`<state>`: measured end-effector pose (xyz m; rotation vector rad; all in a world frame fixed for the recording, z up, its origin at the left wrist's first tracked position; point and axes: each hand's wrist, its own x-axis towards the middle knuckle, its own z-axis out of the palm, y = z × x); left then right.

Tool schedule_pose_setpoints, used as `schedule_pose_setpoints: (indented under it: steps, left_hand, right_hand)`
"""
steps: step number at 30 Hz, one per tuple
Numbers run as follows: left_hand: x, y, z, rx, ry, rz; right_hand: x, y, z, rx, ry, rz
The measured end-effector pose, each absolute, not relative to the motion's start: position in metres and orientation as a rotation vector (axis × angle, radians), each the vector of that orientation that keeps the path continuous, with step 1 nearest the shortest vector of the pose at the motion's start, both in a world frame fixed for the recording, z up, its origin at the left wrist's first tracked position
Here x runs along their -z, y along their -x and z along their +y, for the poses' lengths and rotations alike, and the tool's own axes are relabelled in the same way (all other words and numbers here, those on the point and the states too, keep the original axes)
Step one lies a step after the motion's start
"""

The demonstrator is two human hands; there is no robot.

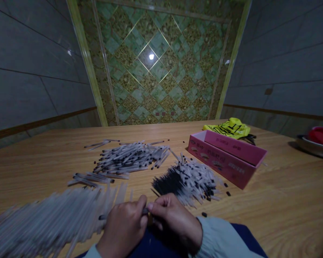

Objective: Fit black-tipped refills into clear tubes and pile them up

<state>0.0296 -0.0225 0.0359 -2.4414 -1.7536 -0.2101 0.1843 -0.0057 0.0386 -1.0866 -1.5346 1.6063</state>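
Observation:
My left hand [126,224] is closed around a pen, most of it hidden in the fist. Its black end [102,217] sticks out on the left, and a dark part [144,211] shows between the two hands. Thumb and fingers of my right hand [174,218] pinch at that dark part; exactly what they grip is partly hidden. Just beyond the right hand lies a heap of short clear tubes and black sticks [169,182]. Left of my left hand spreads a large pile of clear plastic tubes [51,218].
Farther back lies a heap of black-ended pens [131,157]. A pink open box [226,161] stands on the right, with a yellow bag [228,127] behind it. Loose black caps [228,194] dot the wooden table [285,200]. A metal basin [312,147] with something red sits far right.

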Motion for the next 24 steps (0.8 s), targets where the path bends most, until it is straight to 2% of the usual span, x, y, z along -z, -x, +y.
schedule_pose_setpoints:
  steps: [3,5,10,12,14,20,22,24]
  left_hand:
    - [-0.039,-0.031,-0.020,0.134,2.429,-1.766]
    - [-0.040,-0.031,-0.018,0.142,2.448,-1.759]
    - [-0.039,-0.028,-0.014,0.208,2.458,-1.769]
    - [-0.039,-0.025,-0.014,0.208,2.437,-1.757]
    - [-0.040,-0.021,-0.015,0.197,2.402,-1.738]
    - [-0.041,-0.021,-0.017,0.164,2.368,-1.721]
    - [-0.041,-0.023,-0.016,0.147,2.381,-1.733]
    - [-0.040,-0.022,-0.014,0.142,2.383,-1.742]
  right_hand:
    - [-0.042,-0.182,-0.009,-1.686,1.169,-1.404]
    - [-0.041,-0.180,-0.011,-1.611,1.165,-1.425]
    - [-0.038,-0.183,-0.017,-0.953,1.054,-1.772]
    - [-0.039,-0.185,-0.018,-0.802,1.006,-1.843]
    - [-0.039,-0.187,-0.016,-0.865,0.976,-1.830]
    - [-0.033,-0.186,-0.006,-1.581,0.938,-1.692]
    - [-0.031,-0.185,-0.006,-1.506,1.002,-1.721]
    - [-0.033,-0.186,-0.006,-1.193,1.048,-1.800]
